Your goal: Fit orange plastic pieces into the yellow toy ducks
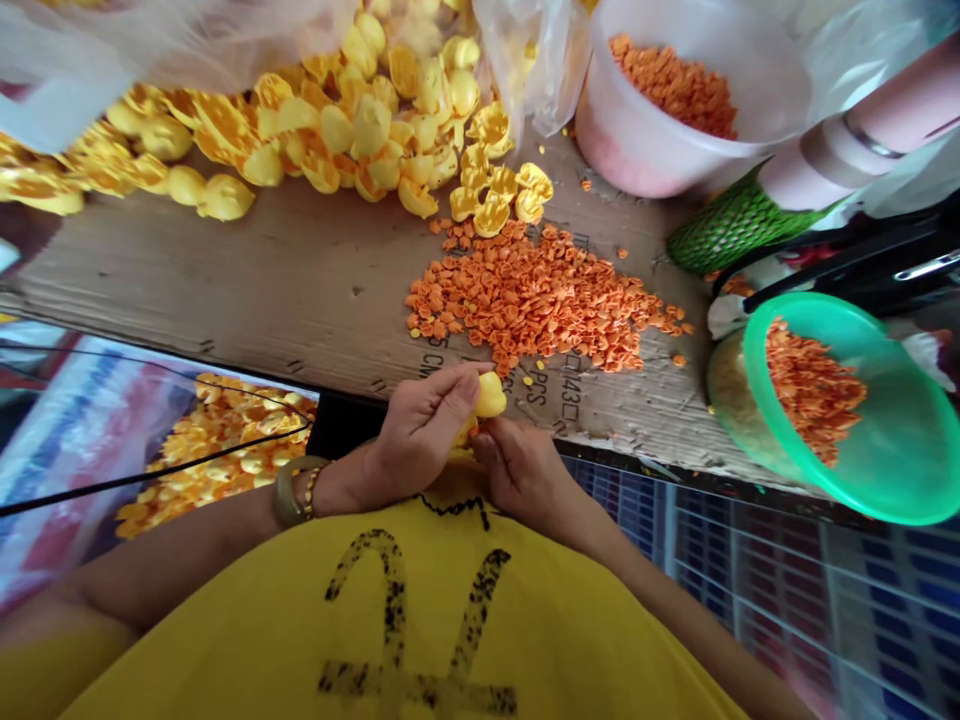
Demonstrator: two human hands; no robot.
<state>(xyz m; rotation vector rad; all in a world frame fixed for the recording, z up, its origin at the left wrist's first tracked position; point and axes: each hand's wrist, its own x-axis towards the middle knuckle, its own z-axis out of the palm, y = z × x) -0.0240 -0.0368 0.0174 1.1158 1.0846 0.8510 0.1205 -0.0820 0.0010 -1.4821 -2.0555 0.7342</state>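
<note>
Pinching a yellow piece [491,396] near the cardboard [300,290] edge: left hand [424,425] closed on it; right hand [525,468] curled just below, grip unclear. Probably light, slightly springy plastic; best held by its rounded sides. Cardboard carries loose orange bits [540,290]; green basin [919,425], whitish tub [626,150] at right.
</note>
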